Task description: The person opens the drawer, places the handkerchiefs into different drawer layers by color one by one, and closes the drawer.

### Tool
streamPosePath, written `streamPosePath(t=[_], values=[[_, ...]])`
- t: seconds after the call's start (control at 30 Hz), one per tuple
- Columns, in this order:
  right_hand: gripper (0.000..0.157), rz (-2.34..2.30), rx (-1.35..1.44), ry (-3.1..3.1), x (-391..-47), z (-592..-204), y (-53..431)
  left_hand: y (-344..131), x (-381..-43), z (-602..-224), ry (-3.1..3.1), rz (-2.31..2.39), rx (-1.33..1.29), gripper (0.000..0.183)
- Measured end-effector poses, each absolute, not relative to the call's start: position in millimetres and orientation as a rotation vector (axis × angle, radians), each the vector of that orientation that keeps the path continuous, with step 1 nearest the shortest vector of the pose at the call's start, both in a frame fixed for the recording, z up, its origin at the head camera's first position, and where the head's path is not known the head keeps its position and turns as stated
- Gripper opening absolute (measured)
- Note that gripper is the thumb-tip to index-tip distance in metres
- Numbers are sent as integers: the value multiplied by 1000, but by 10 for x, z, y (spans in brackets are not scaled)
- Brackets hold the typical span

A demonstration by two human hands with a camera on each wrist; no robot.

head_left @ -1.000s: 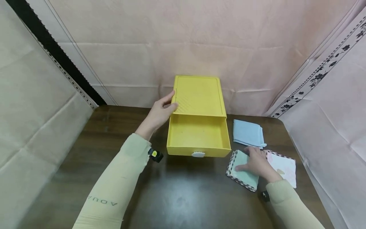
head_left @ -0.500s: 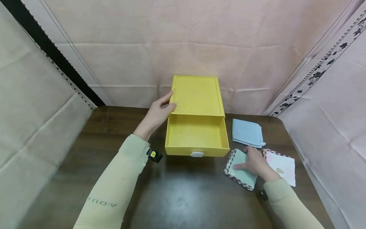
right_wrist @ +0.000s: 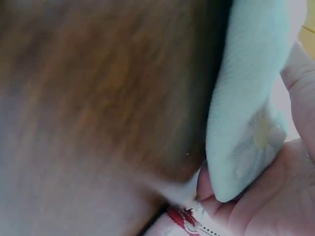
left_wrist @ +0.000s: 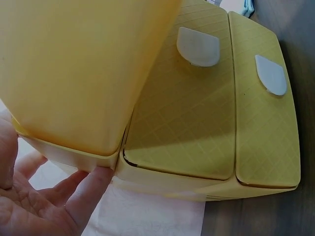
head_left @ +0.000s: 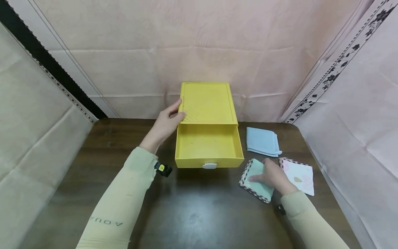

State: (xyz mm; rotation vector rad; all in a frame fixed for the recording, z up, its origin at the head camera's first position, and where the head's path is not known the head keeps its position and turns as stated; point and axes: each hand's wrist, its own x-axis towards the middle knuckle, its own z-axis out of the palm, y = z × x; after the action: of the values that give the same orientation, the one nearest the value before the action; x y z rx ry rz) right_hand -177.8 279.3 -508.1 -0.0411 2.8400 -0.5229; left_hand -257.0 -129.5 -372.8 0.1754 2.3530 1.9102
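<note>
A yellow drawer cabinet (head_left: 206, 102) stands against the back cloth, its top drawer (head_left: 189, 163) pulled out, nothing visible inside. My left hand (head_left: 165, 125) rests at the cabinet's upper left edge, thumb near the front corner. Extended fingers (left_wrist: 91, 194) press the side wall in the left wrist view. On the right, my right hand (head_left: 275, 177) holds a folded mint-green towel (head_left: 258, 191) with a dark-and-white checked border. In the right wrist view, fingers curl around the towel's lower edge, beside a pale flower pattern.
Beside the right hand lies a white-and-pink towel (head_left: 300, 178) with a checked edge. A folded blue towel (head_left: 262, 141) lies behind it. Two lower drawers with white pulls (left_wrist: 199, 46) are closed. Pale cloth (head_left: 199, 48) walls the dark wooden table (head_left: 196, 214) at back and sides.
The head view has shifted slightly, placing the cabinet and towels further left in the picture. Both hands keep their places on the cabinet and the mint-green towel.
</note>
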Motion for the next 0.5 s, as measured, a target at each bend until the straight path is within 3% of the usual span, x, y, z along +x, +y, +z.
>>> streamPosePath(t=[0.23,0.5], values=[[96,-453,-158,2938,-1695,-5003,2775,-1296,-2585,-3756,2358,1906,201,61],[70,-599,-142,2800,-1581,-4822,2875,-1288,-2575,-3741,2335,1921,187,62]])
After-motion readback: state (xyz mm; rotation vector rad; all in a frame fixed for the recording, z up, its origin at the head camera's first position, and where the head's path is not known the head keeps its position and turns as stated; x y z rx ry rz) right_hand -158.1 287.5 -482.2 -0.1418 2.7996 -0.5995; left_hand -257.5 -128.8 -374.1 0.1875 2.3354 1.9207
